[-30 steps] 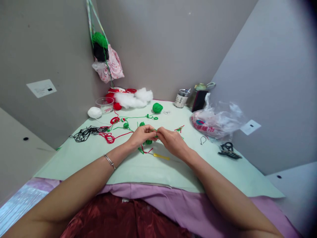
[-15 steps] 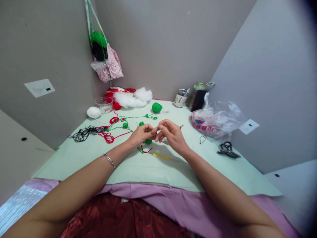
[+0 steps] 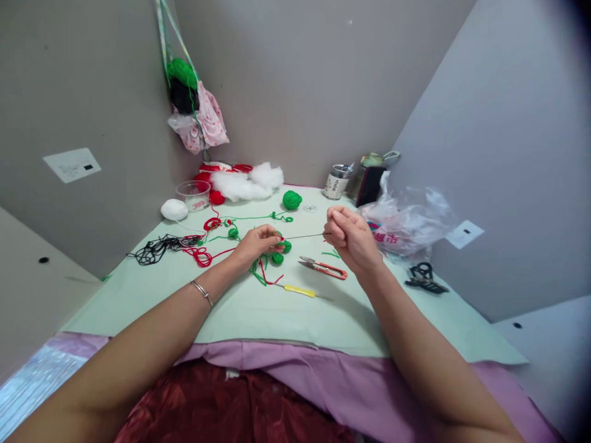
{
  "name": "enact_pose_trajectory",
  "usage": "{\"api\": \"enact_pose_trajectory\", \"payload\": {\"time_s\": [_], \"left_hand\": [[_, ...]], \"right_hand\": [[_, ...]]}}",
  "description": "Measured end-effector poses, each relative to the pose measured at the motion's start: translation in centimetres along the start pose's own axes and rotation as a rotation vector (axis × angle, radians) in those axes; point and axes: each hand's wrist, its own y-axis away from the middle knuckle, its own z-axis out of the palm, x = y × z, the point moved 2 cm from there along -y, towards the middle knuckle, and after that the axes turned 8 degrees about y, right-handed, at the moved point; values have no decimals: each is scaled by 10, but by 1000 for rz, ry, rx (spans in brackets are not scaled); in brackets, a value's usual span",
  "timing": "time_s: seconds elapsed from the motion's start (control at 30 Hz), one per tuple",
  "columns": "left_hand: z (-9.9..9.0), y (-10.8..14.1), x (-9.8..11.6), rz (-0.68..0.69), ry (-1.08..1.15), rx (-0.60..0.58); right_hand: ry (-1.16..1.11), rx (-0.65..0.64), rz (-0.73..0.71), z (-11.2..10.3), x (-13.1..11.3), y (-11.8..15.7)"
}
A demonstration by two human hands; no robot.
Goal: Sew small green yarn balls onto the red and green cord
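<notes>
My left hand is closed on a small green crocheted piece with a bit of red at the fingertips; the fingers hide part of it. A dark thread runs taut from that piece to my right hand, which is closed around its other end. Whether a needle is inside the right fist cannot be seen. Below and between the hands lie orange-handled thread snips, their blades pointing left. Nearer me rests a crochet hook with a yellow handle, beside loose red and green yarn ends.
To the left are tangled black yarn, red yarn and a clear tub. White stuffing and a green yarn ball sit farther back. A plastic bag and black claw clip are at right.
My right hand has moved right and slightly up, away from the left, drawing the dark thread straight. The left hand has shifted slightly left. The snips have come into plain view.
</notes>
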Motion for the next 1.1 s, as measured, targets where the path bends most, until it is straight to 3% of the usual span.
{"api": "enact_pose_trajectory", "payload": {"time_s": [0.1,0.23,0.33,0.4,0.47,0.63,0.8,0.9,1.1], "left_hand": [[-1,2,3,-25,48,9],[-1,4,7,-46,67,14],[-1,6,10,-46,66,41],[-1,7,12,-47,62,52],[-1,8,14,-44,60,62],[0,9,17,-37,38,79],[3,10,15,-25,39,48],[4,12,15,-30,35,20],[7,14,14,-49,50,13]], "right_hand": [[241,27,0,-9,21,-6],[916,35,-60,-23,36,-6],[1211,-228,-25,-27,38,0],[1271,-449,23,-27,40,4],[1308,-543,15,-25,42,7],[1182,-541,-25,-17,40,6],[630,-472,113,-1,27,7],[403,-421,124,10,26,8],[405,-363,170,18,40,7]]}}
